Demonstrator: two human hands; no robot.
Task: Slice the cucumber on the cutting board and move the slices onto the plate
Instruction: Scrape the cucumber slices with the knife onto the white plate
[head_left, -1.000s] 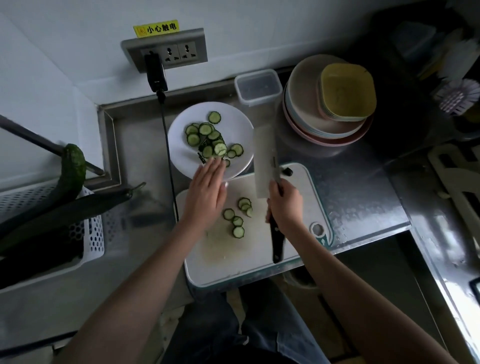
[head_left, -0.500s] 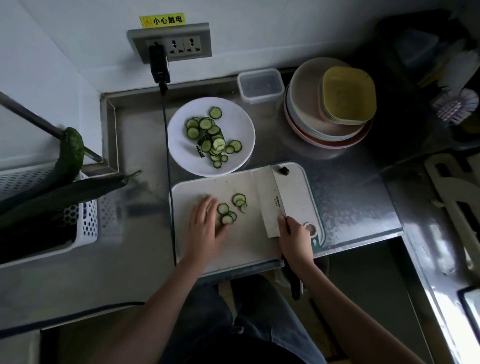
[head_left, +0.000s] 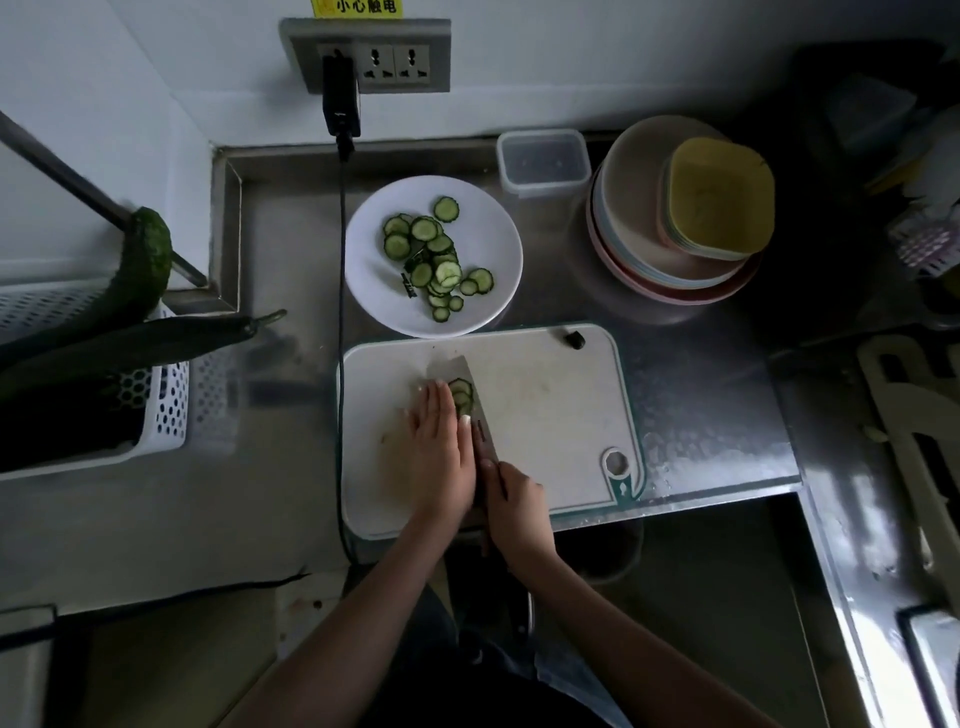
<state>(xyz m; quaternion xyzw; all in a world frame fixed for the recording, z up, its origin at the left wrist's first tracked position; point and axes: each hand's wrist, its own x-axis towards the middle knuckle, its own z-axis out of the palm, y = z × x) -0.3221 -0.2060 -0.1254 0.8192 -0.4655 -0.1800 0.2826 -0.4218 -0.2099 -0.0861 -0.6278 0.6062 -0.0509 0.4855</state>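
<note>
— What is everything standing on?
— A steel counter (head_left: 691, 395) set into a wall corner.
— And directly on it?
— A white cutting board (head_left: 550, 415) at the front edge, a white plate (head_left: 493, 244) just behind it, a clear lidded box (head_left: 543, 162) by the wall, a stack of plates (head_left: 675, 249) to the right, and a white perforated basket (head_left: 166, 410) at the left.

Knife handle (head_left: 488, 499) hidden between hands; slices (head_left: 461, 395) half-covered.

Dim, soft overhead light, dark corners, wide-angle edge warp, slight blur
</note>
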